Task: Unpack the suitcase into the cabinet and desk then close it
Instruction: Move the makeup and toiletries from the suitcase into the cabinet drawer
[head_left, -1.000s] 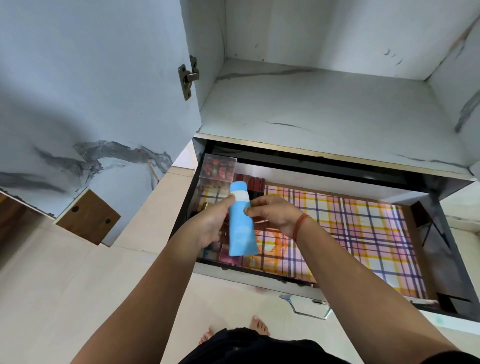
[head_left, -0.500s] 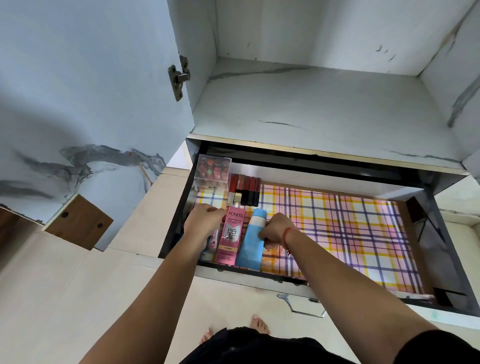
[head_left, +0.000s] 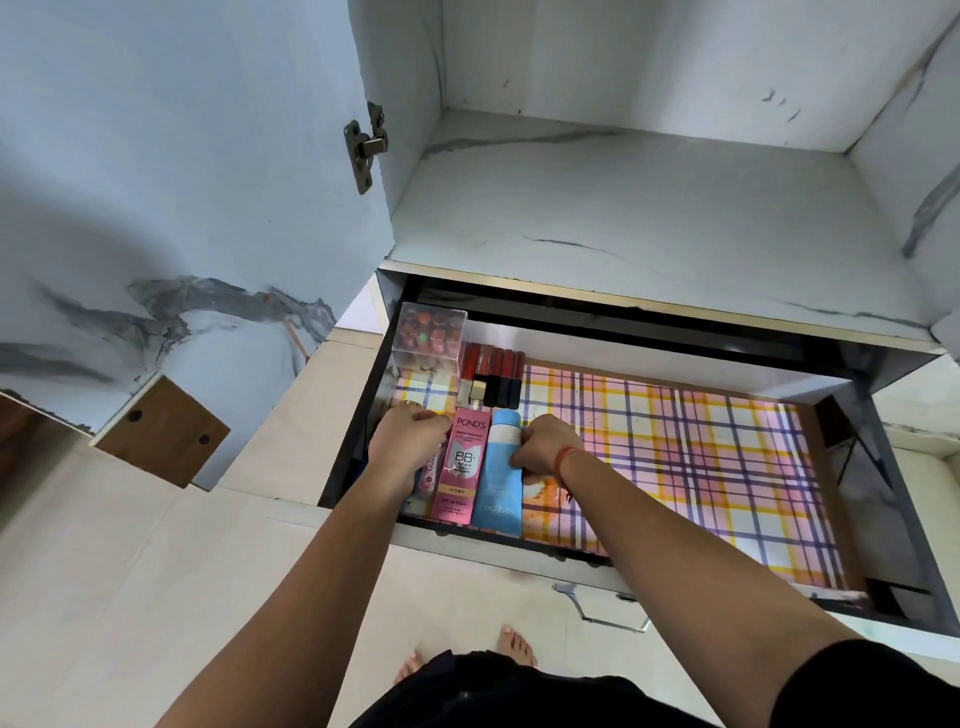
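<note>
The right hand (head_left: 540, 449) has its fingers curled round the right edge of the blue tube (head_left: 498, 470), gripping it where it lies flat; a red thread (head_left: 563, 462) circles that wrist. The tube is soft and matte with a white band near its cap, and it lies touching the right side of the pink box (head_left: 463, 467), a glossy carton printed with BB cream lettering. Left of the pink box, the left hand (head_left: 410, 447) is curled, knuckles up, over a slim white tube (head_left: 429, 470); whether it actually grasps the tube cannot be told. Behind the pink box stands a row of dark red and black lipsticks (head_left: 493, 376), square-ended, and behind and left of it a clear plastic case (head_left: 431, 338) of small red pieces. All of these rest in the open drawer (head_left: 358, 415), black-walled, on a liner (head_left: 675, 447) checked in pink, yellow and purple stretching right of the pink box. Far behind the pink box is a marble-patterned cabinet shelf (head_left: 623, 208), with a brass hinge (head_left: 366, 145) on the open door (head_left: 156, 156)
</note>
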